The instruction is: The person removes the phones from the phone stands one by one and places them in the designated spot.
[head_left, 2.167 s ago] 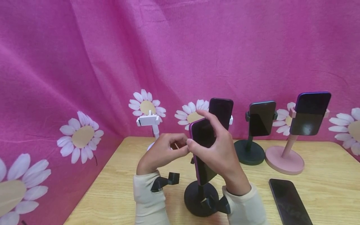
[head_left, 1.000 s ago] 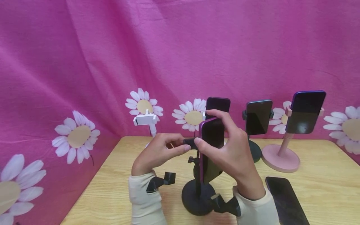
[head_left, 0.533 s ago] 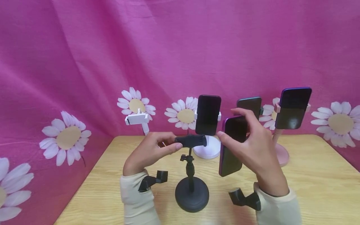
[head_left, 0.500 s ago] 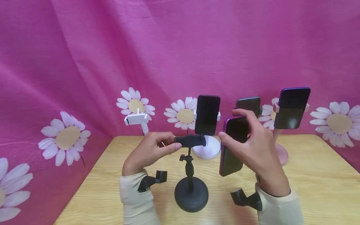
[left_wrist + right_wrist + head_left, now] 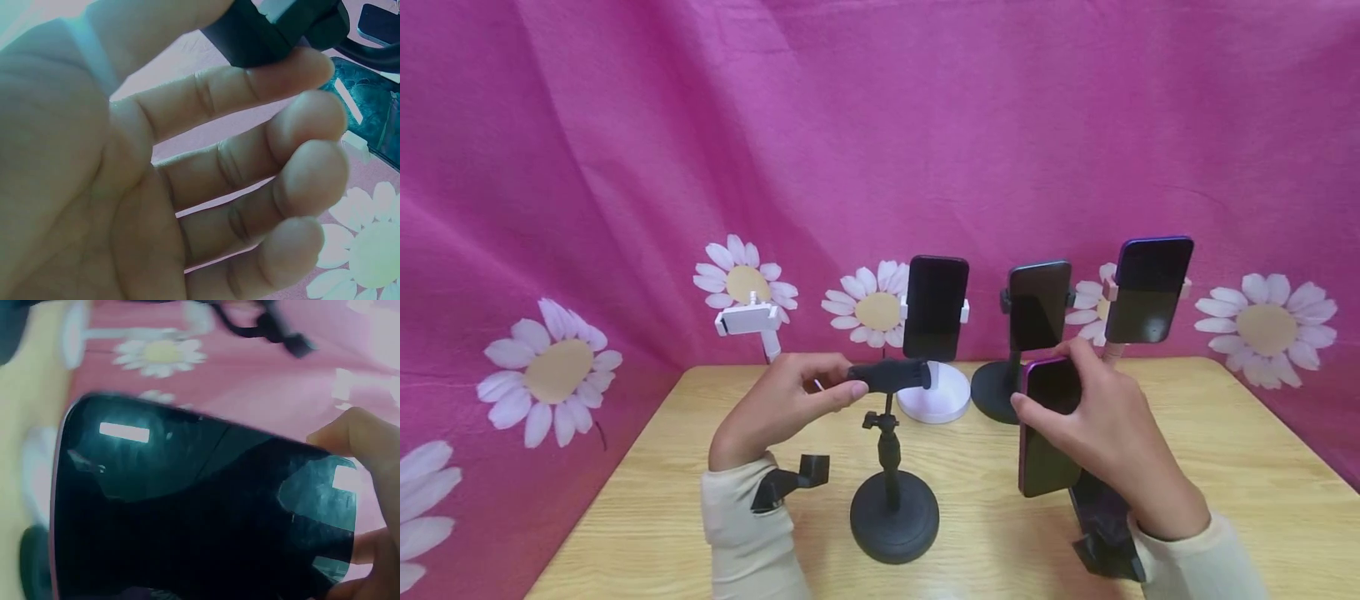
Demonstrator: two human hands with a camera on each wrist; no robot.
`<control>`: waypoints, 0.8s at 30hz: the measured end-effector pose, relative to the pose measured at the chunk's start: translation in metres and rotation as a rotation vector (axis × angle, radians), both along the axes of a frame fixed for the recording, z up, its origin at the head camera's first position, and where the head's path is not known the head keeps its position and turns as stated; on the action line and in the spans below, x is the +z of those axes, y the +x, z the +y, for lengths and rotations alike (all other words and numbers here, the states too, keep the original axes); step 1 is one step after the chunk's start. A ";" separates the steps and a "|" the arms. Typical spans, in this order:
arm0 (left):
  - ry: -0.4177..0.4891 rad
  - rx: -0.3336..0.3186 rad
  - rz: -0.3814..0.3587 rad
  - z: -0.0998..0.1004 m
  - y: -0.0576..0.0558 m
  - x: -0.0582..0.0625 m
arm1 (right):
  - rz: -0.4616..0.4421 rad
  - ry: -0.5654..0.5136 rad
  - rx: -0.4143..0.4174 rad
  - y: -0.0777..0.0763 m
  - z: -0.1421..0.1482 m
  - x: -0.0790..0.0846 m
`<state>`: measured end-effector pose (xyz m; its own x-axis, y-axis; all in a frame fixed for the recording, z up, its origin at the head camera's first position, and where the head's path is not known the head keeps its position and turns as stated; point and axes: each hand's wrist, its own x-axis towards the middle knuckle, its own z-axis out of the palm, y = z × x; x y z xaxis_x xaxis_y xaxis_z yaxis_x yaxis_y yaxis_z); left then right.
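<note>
Between thumb and index finger, my left hand (image 5: pixel 786 408) pinches one end of the black phone clamp (image 5: pixel 891 376) on a round-based black stand (image 5: pixel 895 521). The clamp lies level with no phone in it; its end (image 5: pixel 275 31) also shows in the left wrist view, where the other fingers are loosely bent. To the right of the stand, my right hand (image 5: pixel 1112 429) grips a purple-edged phone (image 5: pixel 1047 454) by its upper part, thumb and fingers at opposite edges. Its dark glossy screen (image 5: pixel 187 506) fills much of the right wrist view.
Behind stand a phone (image 5: pixel 936 308) on a white stand, another (image 5: pixel 1040 307) on a dark stand, and one (image 5: pixel 1150 292) on a pink stand. A white holder (image 5: pixel 748 318) is at back left. Another dark phone (image 5: pixel 1090 500) is partly hidden under the right wrist on the wooden table (image 5: pixel 662 500).
My right hand has carried the purple-edged phone away from the black clamp, rightward and then down. My left hand keeps its pinch on the clamp. The head view has turned slightly right.
</note>
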<state>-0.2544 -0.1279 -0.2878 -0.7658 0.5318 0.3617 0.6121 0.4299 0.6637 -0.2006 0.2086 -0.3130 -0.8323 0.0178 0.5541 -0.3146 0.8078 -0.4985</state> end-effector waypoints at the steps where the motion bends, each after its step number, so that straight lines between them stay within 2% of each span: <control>1: 0.002 -0.001 -0.001 0.000 0.000 0.000 | -0.015 0.011 -0.001 -0.002 0.002 -0.005; 4: 0.004 -0.005 -0.001 0.000 -0.001 0.001 | -0.063 0.044 -0.004 -0.009 0.009 -0.023; 8: -0.001 -0.004 -0.007 0.000 -0.001 0.001 | -0.182 0.048 0.017 -0.015 0.015 -0.047; 14: -0.006 0.003 -0.012 0.000 -0.001 0.002 | -0.366 0.038 0.026 -0.025 0.013 -0.068; 24: -0.016 0.003 -0.008 0.000 -0.002 0.001 | -0.431 0.115 -0.027 -0.030 0.009 -0.085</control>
